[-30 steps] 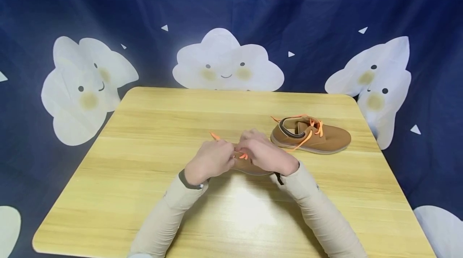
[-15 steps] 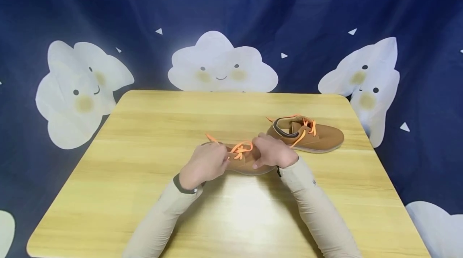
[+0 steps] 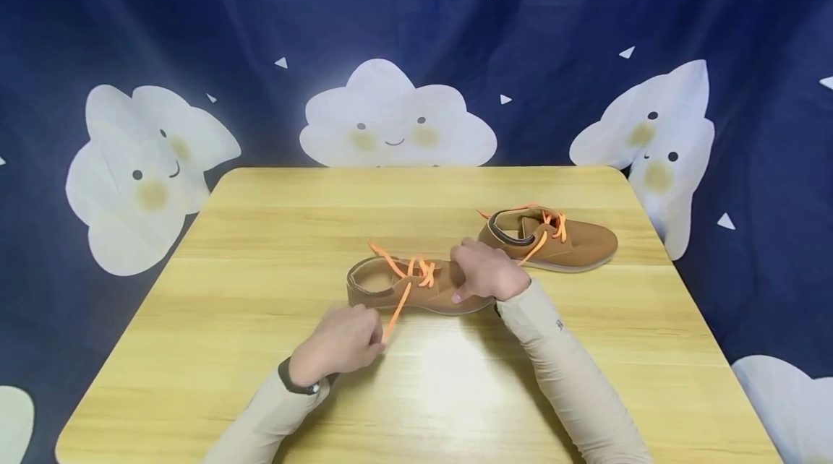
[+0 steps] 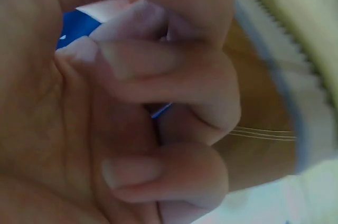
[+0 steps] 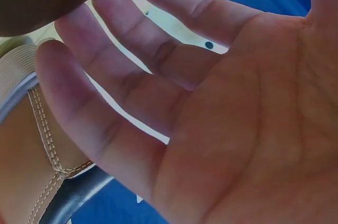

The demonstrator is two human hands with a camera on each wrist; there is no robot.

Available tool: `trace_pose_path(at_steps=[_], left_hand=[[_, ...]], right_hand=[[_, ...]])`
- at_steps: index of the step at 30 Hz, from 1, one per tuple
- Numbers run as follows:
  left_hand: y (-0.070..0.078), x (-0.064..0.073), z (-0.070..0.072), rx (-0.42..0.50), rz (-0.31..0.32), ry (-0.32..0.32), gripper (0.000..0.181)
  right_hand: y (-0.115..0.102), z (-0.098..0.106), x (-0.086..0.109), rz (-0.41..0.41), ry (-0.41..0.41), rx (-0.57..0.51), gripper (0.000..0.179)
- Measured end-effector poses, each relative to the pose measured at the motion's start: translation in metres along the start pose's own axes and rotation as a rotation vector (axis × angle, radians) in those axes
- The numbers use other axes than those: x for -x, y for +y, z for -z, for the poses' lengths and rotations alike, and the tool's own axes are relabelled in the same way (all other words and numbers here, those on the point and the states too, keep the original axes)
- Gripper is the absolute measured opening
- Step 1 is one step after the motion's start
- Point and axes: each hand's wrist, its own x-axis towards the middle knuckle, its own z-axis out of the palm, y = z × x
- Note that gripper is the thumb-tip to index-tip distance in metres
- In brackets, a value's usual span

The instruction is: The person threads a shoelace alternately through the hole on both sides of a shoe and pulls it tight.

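Observation:
A brown shoe [image 3: 442, 295] with orange laces lies on the table, its toe to the right. My left hand [image 3: 341, 339] pinches one lace end [image 3: 397, 312] and holds it taut, down and left of the shoe. In the left wrist view the fingers [image 4: 195, 86] are curled in front of the brown shoe upper [image 4: 259, 113]; the pinch itself is out of sight. My right hand [image 3: 488, 270] grips the toe, thumb on the near side. The right wrist view has its fingers [image 5: 116, 118] slightly bent beside the dark toe [image 5: 47, 2].
Behind and to the right sits a second brown shoe [image 3: 582, 243], also laced in orange, close to my right hand. Both shoes rest on a light wooden table [image 3: 273, 218]. A dark blue curtain [image 3: 416, 16] with white clouds hangs beyond the table's back edge.
The hands were together over the laces. My right hand has moved right onto the toe, and my left hand has drawn a lace end down and left, uncovering the shoe's opening.

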Motion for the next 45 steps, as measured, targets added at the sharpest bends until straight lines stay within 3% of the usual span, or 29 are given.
trace_pose_path(at_steps=[4, 10, 16, 19, 22, 26, 28, 31, 36, 39, 42, 45], left_hand=[[-0.009, 0.016, -0.006, 0.043, 0.001, -0.059, 0.050], [-0.025, 0.037, -0.010, 0.059, 0.087, -0.195, 0.034], [-0.032, 0.036, -0.008, 0.074, 0.129, -0.227, 0.033], [-0.029, 0.029, -0.001, 0.071, 0.143, -0.205, 0.025], [-0.026, 0.012, -0.003, 0.101, 0.130, -0.095, 0.033], [-0.022, -0.013, -0.018, 0.231, 0.021, 0.091, 0.031], [-0.022, -0.019, -0.023, 0.302, -0.036, 0.134, 0.029], [-0.025, -0.021, -0.027, 0.396, -0.066, 0.109, 0.031], [-0.035, -0.019, -0.028, 0.530, -0.071, -0.010, 0.034], [-0.042, -0.018, -0.024, 0.541, -0.083, -0.065, 0.034], [-0.049, -0.013, -0.007, 0.499, -0.078, -0.110, 0.034], [-0.062, -0.008, 0.022, 0.443, -0.051, -0.048, 0.031]], right_hand=[[0.000, 0.000, -0.001, -0.010, -0.007, 0.005, 0.057], [0.001, 0.001, 0.000, -0.008, -0.011, 0.007, 0.055], [0.002, 0.003, 0.001, -0.016, -0.005, -0.001, 0.056], [0.002, 0.003, 0.002, -0.012, -0.004, -0.004, 0.056], [0.002, 0.003, 0.001, -0.012, -0.002, -0.002, 0.056], [0.003, 0.001, 0.000, -0.015, 0.002, -0.006, 0.058], [0.002, 0.000, 0.000, -0.010, 0.005, -0.012, 0.059], [0.001, -0.001, -0.001, -0.005, 0.002, -0.016, 0.060], [0.001, 0.000, -0.001, -0.010, -0.004, -0.005, 0.061], [0.001, 0.001, -0.001, -0.011, -0.001, -0.004, 0.061], [0.001, 0.001, -0.001, -0.007, -0.002, -0.009, 0.060], [0.000, -0.001, -0.001, -0.002, -0.001, -0.005, 0.058]])
